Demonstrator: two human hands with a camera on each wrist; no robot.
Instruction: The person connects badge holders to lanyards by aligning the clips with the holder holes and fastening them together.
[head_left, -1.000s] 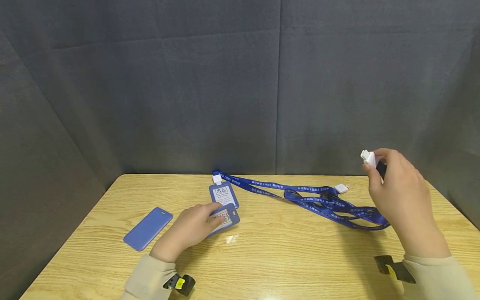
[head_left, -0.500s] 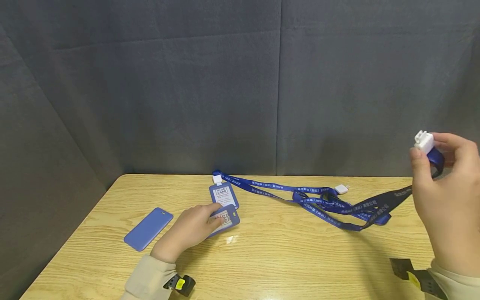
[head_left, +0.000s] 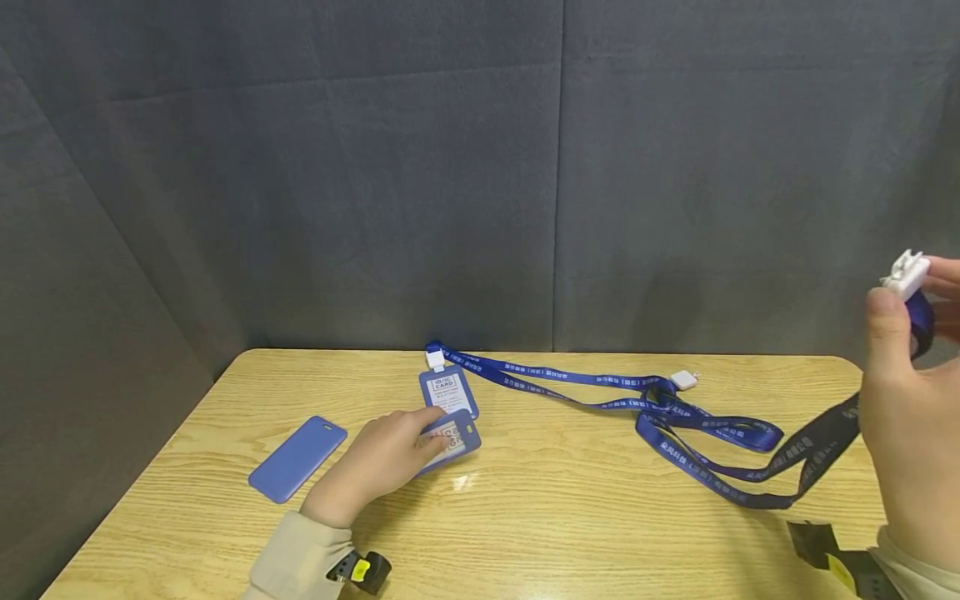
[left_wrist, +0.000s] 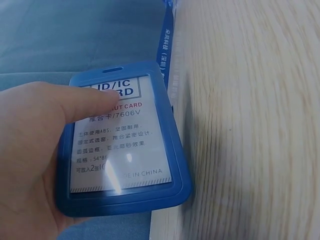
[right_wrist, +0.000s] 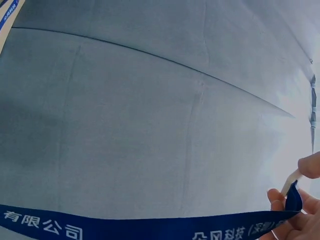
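Note:
My left hand [head_left: 378, 454] pinches a blue badge holder [head_left: 465, 429] above the table, its slotted end pointing right in the head view. In the left wrist view, the thumb presses on the holder's printed ID/IC card [left_wrist: 117, 150]. At the right edge, my right hand [head_left: 918, 417] pinches the white plastic clip [head_left: 906, 275] of a blue lanyard [head_left: 750, 497]. That lanyard's printed strap hangs from the hand down to the table; the right wrist view shows the strap [right_wrist: 125, 227] stretched across the bottom.
A second badge holder [head_left: 448, 387] lies behind the left hand, joined to another lanyard [head_left: 540, 373] by a white clip [head_left: 435, 359]. A plain blue badge holder [head_left: 296, 460] lies at left. Another white clip [head_left: 683, 380] rests beside the straps. Grey fabric [head_left: 450, 208] walls the back.
My right hand has moved right with the white clip, drawing its lanyard strap out of the pile toward the right front. The left hand and its badge holder have stayed in place.

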